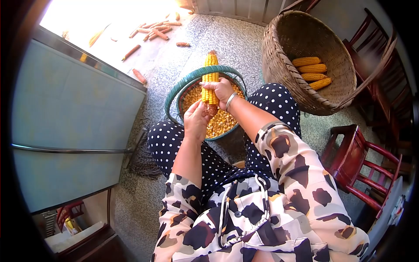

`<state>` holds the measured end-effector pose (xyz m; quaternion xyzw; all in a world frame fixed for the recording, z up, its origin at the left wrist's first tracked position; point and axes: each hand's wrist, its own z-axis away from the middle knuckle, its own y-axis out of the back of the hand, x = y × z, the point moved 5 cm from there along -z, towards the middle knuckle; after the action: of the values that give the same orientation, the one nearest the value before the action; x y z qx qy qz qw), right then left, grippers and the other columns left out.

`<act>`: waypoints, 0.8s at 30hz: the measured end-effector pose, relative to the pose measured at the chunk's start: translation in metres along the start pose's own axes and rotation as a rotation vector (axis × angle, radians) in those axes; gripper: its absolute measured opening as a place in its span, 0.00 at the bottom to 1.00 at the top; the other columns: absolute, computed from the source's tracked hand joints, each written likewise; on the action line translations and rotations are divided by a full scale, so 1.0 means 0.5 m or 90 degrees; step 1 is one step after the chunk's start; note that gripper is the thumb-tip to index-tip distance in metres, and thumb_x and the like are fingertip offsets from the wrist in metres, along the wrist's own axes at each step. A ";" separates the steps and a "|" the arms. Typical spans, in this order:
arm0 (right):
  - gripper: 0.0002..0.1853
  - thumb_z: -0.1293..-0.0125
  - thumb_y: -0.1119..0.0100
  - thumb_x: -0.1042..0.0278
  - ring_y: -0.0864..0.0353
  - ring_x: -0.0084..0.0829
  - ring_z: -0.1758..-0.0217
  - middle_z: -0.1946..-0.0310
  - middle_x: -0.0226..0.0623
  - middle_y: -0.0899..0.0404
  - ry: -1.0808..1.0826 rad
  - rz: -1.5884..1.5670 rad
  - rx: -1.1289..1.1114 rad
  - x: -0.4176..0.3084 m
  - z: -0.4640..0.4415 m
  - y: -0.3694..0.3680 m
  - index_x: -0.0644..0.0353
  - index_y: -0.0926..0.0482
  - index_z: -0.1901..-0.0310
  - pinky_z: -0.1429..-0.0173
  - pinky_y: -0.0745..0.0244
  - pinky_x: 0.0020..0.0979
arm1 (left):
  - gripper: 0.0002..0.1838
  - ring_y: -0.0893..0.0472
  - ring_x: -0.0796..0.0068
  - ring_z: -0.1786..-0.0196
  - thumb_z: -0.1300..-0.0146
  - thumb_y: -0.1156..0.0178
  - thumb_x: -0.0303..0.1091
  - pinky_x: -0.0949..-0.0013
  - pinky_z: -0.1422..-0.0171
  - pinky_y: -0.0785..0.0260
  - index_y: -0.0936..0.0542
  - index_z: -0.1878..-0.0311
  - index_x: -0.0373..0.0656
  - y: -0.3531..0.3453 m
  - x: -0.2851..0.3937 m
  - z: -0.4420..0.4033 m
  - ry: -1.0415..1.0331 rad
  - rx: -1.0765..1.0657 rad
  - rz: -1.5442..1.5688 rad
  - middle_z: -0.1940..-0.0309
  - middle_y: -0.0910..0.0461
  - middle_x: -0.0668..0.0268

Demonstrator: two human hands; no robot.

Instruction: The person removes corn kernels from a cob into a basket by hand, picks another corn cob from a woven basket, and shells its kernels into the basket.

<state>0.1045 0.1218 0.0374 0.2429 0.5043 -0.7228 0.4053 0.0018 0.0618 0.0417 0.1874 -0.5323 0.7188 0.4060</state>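
My right hand is wrapped around a yellow corn cob held upright, with a silver bangle on the wrist. The cob's lower end is stripped to reddish-brown core, while kernels cover the rest. Thumb and fingers of my left hand are pinched against that lower end, at the edge of the kernels; the exact contact is partly hidden. Beneath both hands stands a basket with a green wrapped handle, between my knees. Loose corn kernels fill much of it.
A large wicker basket at the right holds several whole corn cobs. Stripped cobs lie scattered on the speckled floor at the upper left. A pale blue panel stands close on my left, and a red wooden chair on my right.
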 end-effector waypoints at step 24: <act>0.11 0.49 0.43 0.74 0.25 0.30 0.73 0.74 0.38 0.27 0.032 0.029 0.065 0.010 -0.017 0.019 0.68 0.29 0.65 0.69 0.27 0.29 | 0.11 0.22 0.77 0.67 0.40 0.47 0.32 0.73 0.60 0.28 0.28 0.60 0.32 0.011 -0.008 -0.013 -0.050 0.025 -0.128 0.66 0.24 0.62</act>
<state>0.1091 0.1267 0.0254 0.2923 0.4712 -0.7318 0.3961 0.0011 0.0657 0.0331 0.2757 -0.5122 0.6767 0.4513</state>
